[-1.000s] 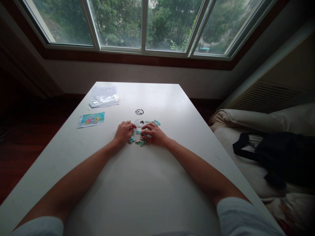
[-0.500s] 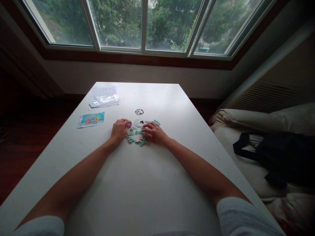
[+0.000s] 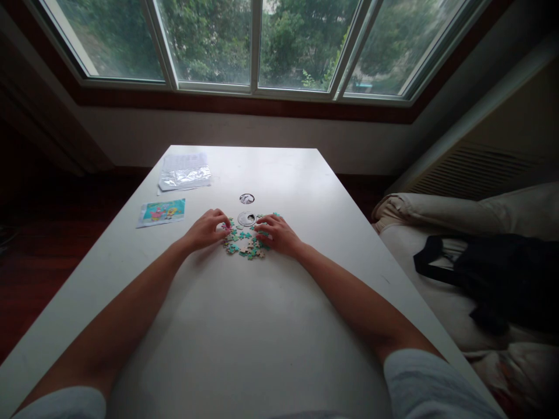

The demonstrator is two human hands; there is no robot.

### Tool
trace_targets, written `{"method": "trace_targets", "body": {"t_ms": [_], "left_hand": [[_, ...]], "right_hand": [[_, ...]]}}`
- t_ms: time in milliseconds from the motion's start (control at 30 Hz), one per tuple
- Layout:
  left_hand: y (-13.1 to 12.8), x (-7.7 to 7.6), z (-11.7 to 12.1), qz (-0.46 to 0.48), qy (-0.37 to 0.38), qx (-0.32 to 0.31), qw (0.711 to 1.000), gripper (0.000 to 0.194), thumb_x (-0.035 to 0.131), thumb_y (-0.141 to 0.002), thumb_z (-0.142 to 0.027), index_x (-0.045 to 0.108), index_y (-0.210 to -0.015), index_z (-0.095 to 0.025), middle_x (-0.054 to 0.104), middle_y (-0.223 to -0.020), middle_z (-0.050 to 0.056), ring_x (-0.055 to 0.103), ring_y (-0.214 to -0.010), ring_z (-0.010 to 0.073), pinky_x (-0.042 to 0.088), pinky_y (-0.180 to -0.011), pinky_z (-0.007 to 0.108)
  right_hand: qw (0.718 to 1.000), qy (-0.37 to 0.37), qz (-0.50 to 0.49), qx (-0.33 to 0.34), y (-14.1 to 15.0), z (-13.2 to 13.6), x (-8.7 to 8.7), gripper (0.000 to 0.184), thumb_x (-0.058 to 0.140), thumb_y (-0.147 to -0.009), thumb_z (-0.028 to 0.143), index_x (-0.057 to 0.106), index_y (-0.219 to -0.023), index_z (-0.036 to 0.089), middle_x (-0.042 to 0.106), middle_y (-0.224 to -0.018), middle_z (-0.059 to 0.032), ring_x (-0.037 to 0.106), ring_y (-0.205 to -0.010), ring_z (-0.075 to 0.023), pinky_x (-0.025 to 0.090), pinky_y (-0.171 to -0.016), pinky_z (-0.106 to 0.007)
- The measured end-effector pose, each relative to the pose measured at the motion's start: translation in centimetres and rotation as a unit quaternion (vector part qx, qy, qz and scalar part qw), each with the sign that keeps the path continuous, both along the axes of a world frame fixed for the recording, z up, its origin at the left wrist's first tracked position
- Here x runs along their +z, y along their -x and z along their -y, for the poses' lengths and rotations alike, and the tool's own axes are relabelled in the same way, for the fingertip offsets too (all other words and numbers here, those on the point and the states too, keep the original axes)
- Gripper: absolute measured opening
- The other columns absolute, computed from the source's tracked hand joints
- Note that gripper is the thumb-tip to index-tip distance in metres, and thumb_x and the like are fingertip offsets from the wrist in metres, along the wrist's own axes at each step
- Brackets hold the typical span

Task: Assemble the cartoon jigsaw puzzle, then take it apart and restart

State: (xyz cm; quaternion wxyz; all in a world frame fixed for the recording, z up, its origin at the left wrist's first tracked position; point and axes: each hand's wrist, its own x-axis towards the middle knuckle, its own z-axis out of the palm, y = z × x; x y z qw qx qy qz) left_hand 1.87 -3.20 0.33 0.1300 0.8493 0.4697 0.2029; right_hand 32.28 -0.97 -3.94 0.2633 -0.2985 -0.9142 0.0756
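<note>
Left hand (image 3: pixel 205 231), narrowly curved, and right hand (image 3: pixel 280 235), loosely spread, flanked, on the white table (image 3: pixel 257 326), the clustered jigsaw puzzle pieces (image 3: pixel 250 252). Left-hand grip and the small pieces' directions and long axes were indeterminable.

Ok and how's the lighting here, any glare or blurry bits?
Head view: daylight from the window, room dim; glare on the plastic packet and far end of the table; floor and black fabric lost in shadow; wide-angle stretch toward the edges; jigsaw pieces small and soft.
</note>
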Motion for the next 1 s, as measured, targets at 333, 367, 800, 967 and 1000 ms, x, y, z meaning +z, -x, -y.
{"method": "trace_targets", "body": {"t_ms": [333, 367, 800, 967, 1000], "left_hand": [[-0.3, 0.9, 0.7, -0.067, 0.000, -0.082, 0.994, 0.012, 0.069, -0.089, -0.035, 0.073, -0.094, -0.026, 0.068, -0.097, 0.005, 0.059, -0.093, 0.0223, 0.045, -0.083, 0.034], [-0.4, 0.8, 0.7, -0.070, -0.003, -0.080, 0.994, 0.011, 0.069, -0.089, -0.035, 0.073, -0.093, -0.026, 0.068, -0.096, 0.005, 0.059, -0.092, 0.0223, 0.045, -0.082, 0.034], [-0.7, 0.2, 0.7, -0.070, -0.022, -0.073, 0.995, 0.011, 0.065, -0.088, -0.034, 0.070, -0.092, -0.025, 0.069, -0.091, 0.004, 0.060, -0.087, 0.0215, 0.044, -0.082, 0.034], [-0.9, 0.2, 0.8, -0.070, -0.018, -0.061, 0.995, 0.009, 0.064, -0.088, -0.031, 0.069, -0.092, -0.025, 0.069, -0.090, 0.004, 0.059, -0.089, 0.0222, 0.044, -0.081, 0.034], [-1.0, 0.2, 0.8, -0.071, -0.019, -0.060, 0.995, 0.009, 0.064, -0.088, -0.031, 0.069, -0.091, -0.025, 0.069, -0.090, 0.004, 0.059, -0.089, 0.0222, 0.044, -0.081, 0.034]], "right_hand": [[1.000, -0.002, -0.006, 0.001, 0.1, 0.0, 0.0, 0.023, 0.060, -0.099, 0.040, 0.073, -0.114, 0.028, 0.068, -0.124, -0.0089, 0.055, -0.119, -0.0262, 0.042, -0.102, -0.046], [1.000, -0.003, -0.006, 0.001, 0.1, 0.0, 0.0, 0.023, 0.060, -0.099, 0.040, 0.073, -0.113, 0.028, 0.068, -0.124, -0.0088, 0.055, -0.119, -0.0262, 0.042, -0.102, -0.046], [1.000, -0.001, -0.005, 0.002, 0.1, 0.1, 0.3, 0.023, 0.059, -0.099, 0.039, 0.073, -0.112, 0.027, 0.068, -0.124, -0.0091, 0.055, -0.119, -0.0262, 0.042, -0.102, -0.046], [1.000, 0.005, -0.005, 0.003, 0.2, 0.1, 0.3, 0.022, 0.061, -0.098, 0.038, 0.073, -0.114, 0.028, 0.068, -0.124, -0.0091, 0.055, -0.119, -0.0267, 0.042, -0.102, -0.047], [1.000, 0.004, -0.004, 0.001, 0.2, 0.1, 0.3, 0.022, 0.061, -0.098, 0.038, 0.073, -0.114, 0.028, 0.068, -0.124, -0.0091, 0.055, -0.119, -0.0267, 0.042, -0.102, -0.047]]}}
